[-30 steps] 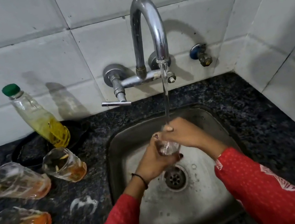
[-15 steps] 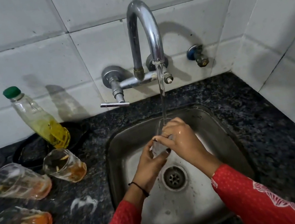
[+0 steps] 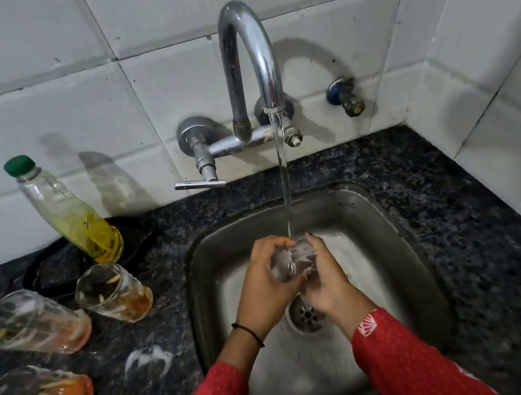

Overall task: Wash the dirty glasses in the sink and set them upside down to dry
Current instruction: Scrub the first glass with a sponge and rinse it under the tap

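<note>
While the water runs, your glass (image 3: pixel 293 261) hangs above the sink (image 3: pixel 396 208), right under the stream (image 3: pixel 286 186) from the tap (image 3: pixel 249 60) and caught between both your hands. Your left hand (image 3: pixel 261 289) wraps it from the left, fingers curled over its upper side. Your right hand (image 3: pixel 331 280) cups it from the right, fingers curled round the wall. Both hands grip it, so neither is free.

The glass is not upright. It looks tilted, its long axis running roughly across your palms, with one round end turned towards you and leftward. Whether that end is mouth or base is too blurred to tell. By my reading the next move turns on exactly this: find the mouth, then tip it downward before you set the glass aside.

Below your wrists lies the drain (image 3: pixel 308 317). On the bench (image 3: pixel 467 230), left of the sink and well apart from your grip, wait three dirty glasses (image 3: pixel 112 293) with orange dregs, and behind them a bottle (image 3: pixel 66 210). They lie nearer your left hand, so that one seems the natural hand to fetch the next
</note>
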Action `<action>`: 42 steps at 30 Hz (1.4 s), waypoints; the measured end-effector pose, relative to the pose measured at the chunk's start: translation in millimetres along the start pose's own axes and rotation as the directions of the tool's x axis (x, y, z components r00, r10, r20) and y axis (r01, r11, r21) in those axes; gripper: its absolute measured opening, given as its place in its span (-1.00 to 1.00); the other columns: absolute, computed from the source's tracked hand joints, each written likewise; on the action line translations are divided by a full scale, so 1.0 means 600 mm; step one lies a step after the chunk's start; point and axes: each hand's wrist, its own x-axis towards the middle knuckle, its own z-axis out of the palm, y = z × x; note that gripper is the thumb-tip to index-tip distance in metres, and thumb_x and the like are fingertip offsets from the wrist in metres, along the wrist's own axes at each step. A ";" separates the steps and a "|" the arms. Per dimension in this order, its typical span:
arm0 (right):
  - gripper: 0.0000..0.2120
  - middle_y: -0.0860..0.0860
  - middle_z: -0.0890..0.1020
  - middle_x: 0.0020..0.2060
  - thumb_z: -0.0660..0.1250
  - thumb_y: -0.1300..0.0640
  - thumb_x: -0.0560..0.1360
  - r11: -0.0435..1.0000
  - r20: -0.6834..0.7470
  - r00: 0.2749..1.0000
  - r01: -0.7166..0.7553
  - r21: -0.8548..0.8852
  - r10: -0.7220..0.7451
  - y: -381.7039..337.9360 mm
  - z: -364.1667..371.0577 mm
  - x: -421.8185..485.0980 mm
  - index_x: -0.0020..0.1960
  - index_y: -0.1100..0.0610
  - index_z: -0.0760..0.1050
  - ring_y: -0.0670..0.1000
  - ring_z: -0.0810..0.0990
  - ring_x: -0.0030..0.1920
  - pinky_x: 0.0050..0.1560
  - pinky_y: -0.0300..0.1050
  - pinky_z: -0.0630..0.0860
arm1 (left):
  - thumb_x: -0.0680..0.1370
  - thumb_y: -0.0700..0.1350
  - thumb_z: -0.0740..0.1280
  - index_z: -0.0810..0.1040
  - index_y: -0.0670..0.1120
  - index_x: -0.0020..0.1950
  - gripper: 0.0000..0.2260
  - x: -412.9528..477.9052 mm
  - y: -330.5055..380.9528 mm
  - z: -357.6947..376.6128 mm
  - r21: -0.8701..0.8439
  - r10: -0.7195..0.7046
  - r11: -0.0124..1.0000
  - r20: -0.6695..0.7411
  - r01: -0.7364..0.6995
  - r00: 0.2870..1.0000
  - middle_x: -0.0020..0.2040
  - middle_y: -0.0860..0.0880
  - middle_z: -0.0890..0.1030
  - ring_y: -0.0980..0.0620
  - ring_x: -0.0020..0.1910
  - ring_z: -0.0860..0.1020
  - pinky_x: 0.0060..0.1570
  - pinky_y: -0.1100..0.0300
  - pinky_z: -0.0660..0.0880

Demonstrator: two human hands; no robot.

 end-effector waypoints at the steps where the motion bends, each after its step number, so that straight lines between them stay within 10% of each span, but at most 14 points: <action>1: -0.67 0.21 0.67 -0.07 0.33 -0.02 0.48 0.999 0.052 0.998 -0.029 -0.030 0.030 -0.008 0.003 -0.001 0.04 0.25 0.57 0.15 0.65 -0.08 0.04 0.02 0.57 | 0.30 -0.19 0.54 0.48 0.13 0.04 -0.58 -0.007 -0.004 -0.002 -0.049 0.004 0.999 -0.008 -0.004 1.000 0.14 0.04 0.47 0.24 0.11 0.49 0.09 0.46 0.41; 5: -0.92 0.09 0.58 -0.25 0.39 0.20 0.46 0.952 0.127 0.990 0.102 -0.287 -0.068 -0.040 0.027 -0.004 -0.06 0.14 0.53 0.02 0.57 -0.28 -0.33 -0.19 0.54 | 0.38 -0.20 0.49 0.58 -0.15 -0.09 -0.83 -0.023 -0.021 -0.030 -0.574 -0.297 0.786 -0.025 0.230 0.955 0.06 -0.09 0.61 -0.07 0.03 0.56 0.05 -0.04 0.52; 12: -0.78 0.03 0.49 -0.31 0.49 0.28 0.33 0.482 0.357 0.836 0.537 -0.693 -0.417 -0.075 0.079 -0.031 -0.18 0.12 0.46 -0.03 0.46 -0.28 -0.23 -0.18 0.42 | 0.63 -0.19 0.17 0.31 -0.08 0.27 -0.78 0.084 0.018 -0.092 -0.771 -0.437 0.622 -0.193 0.140 0.878 -0.17 -0.13 0.57 0.06 -0.37 0.62 -0.26 0.20 0.61; 17: -0.72 0.07 0.45 -0.19 0.50 0.25 0.29 0.262 0.446 0.715 0.645 -0.718 -0.538 -0.087 0.096 -0.041 -0.25 0.07 0.39 -0.07 0.41 -0.29 -0.32 -0.37 0.37 | 0.63 -0.18 0.18 0.31 -0.11 0.18 -0.86 0.158 0.069 -0.109 -0.575 -0.398 0.807 -0.362 0.134 0.843 -0.32 -0.08 0.46 0.09 -0.51 0.48 -0.54 0.26 0.47; 21: -0.73 0.03 0.44 -0.09 0.49 0.31 0.29 0.191 0.475 0.635 0.699 -0.689 -0.609 -0.082 0.102 -0.057 -0.22 0.11 0.40 -0.14 0.42 -0.25 -0.27 -0.49 0.37 | 0.59 -0.21 0.22 0.45 -0.17 0.19 -0.81 0.153 0.074 -0.112 0.170 -0.039 0.974 -0.519 0.148 0.854 -0.12 -0.19 0.60 -0.11 -0.22 0.52 -0.26 0.20 0.33; 25: -0.68 0.02 0.44 -0.08 0.48 0.33 0.28 0.222 0.432 0.616 0.708 -0.671 -0.658 -0.082 0.107 -0.052 -0.31 0.05 0.36 -0.16 0.43 -0.25 -0.18 -0.32 0.39 | 0.59 -0.18 0.22 0.39 -0.15 0.29 -0.73 0.168 0.078 -0.123 0.333 0.011 0.931 -0.437 0.151 0.899 -0.02 -0.25 0.62 -0.23 -0.06 0.57 -0.20 0.12 0.36; 30: -0.73 0.02 0.48 -0.13 0.47 0.28 0.32 0.226 0.427 0.634 0.691 -0.687 -0.644 -0.056 0.083 -0.062 -0.37 0.06 0.41 -0.08 0.50 -0.18 -0.15 -0.35 0.41 | 0.61 -0.24 0.16 0.23 -0.03 0.46 -0.58 0.113 0.059 -0.112 0.083 -0.038 0.994 -0.388 0.076 0.921 -0.18 -0.05 0.57 -0.02 -0.25 0.60 -0.22 0.20 0.52; 36: -0.89 0.06 0.60 -0.29 0.43 0.11 0.44 0.880 -0.094 0.968 0.170 -0.444 -0.234 0.026 -0.007 -0.067 -0.19 0.14 0.56 0.07 0.56 -0.26 -0.26 -0.10 0.49 | 0.61 -0.09 0.24 0.55 -0.12 0.21 -0.77 -0.073 -0.012 -0.055 0.056 -0.291 0.956 0.070 0.287 0.954 0.09 -0.06 0.61 0.06 0.01 0.57 0.04 0.24 0.51; 42: -0.70 0.17 0.54 -0.21 0.24 -0.05 0.57 0.953 -0.128 0.987 -0.131 -0.274 0.098 0.113 -0.068 -0.091 -0.02 0.22 0.45 0.13 0.54 -0.26 -0.18 0.07 0.52 | 0.43 -0.30 0.46 0.29 -0.10 0.37 -0.42 -0.186 -0.020 -0.049 -0.132 -0.396 0.902 0.123 0.410 0.910 0.14 -0.01 0.49 0.24 -0.08 0.54 -0.10 0.48 0.47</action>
